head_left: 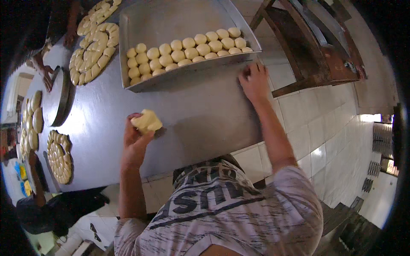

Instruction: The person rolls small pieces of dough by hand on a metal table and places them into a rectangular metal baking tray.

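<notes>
By the left hand (137, 143), a dough piece (147, 121) is pinched above the table (183, 106), nearer than the tray (175, 21). The right hand (255, 82) is held apart, loosely opened, near the tray's right corner. By too hard pinching, the dough piece could be deformed.

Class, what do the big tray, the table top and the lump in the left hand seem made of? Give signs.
Tray: probably metal, dull grey and thin-sided. Table top: likely smooth metal, from its grey sheen and glare. Lump in the left hand: apparently soft, matte dough, pale yellow and unevenly shaped.
</notes>
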A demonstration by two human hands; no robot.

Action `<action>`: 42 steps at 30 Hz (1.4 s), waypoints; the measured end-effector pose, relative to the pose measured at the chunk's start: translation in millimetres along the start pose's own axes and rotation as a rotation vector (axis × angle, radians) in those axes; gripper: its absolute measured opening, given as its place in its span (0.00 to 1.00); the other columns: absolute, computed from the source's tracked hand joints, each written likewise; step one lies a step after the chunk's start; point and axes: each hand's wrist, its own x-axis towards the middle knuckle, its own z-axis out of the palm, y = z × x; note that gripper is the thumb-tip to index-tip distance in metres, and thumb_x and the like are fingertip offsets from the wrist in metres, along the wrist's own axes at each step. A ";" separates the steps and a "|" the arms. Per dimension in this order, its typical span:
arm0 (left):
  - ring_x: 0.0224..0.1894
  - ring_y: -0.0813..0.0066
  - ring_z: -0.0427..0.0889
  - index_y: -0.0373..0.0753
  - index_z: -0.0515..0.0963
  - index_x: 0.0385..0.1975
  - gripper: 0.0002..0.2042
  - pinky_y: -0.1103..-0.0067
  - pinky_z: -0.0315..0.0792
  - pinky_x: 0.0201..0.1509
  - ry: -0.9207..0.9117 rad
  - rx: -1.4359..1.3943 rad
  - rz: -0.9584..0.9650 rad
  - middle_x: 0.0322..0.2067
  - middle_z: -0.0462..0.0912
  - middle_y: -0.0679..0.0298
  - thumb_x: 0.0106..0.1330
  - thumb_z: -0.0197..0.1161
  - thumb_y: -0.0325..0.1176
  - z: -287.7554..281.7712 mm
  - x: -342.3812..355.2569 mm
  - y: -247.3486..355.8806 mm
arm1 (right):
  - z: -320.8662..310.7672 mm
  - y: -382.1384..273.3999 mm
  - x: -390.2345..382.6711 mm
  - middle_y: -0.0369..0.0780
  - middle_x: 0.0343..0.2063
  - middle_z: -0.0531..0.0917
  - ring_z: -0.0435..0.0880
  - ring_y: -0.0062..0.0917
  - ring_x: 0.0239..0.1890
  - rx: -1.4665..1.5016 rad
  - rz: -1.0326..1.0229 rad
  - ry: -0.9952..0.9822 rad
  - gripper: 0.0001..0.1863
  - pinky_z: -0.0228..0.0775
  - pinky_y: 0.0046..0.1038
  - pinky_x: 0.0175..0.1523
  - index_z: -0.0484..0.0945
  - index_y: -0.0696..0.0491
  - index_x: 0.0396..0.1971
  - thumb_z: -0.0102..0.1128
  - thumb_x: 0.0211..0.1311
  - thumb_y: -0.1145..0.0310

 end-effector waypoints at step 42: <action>0.39 0.77 0.72 0.39 0.67 0.36 0.04 0.80 0.67 0.44 -0.021 0.026 0.222 0.35 0.73 0.65 0.64 0.53 0.24 -137.8 45.4 34.7 | -32.7 -92.8 -79.4 0.44 0.47 0.74 0.66 0.42 0.53 -0.314 0.025 -0.015 0.16 0.54 0.42 0.59 0.72 0.51 0.48 0.49 0.61 0.63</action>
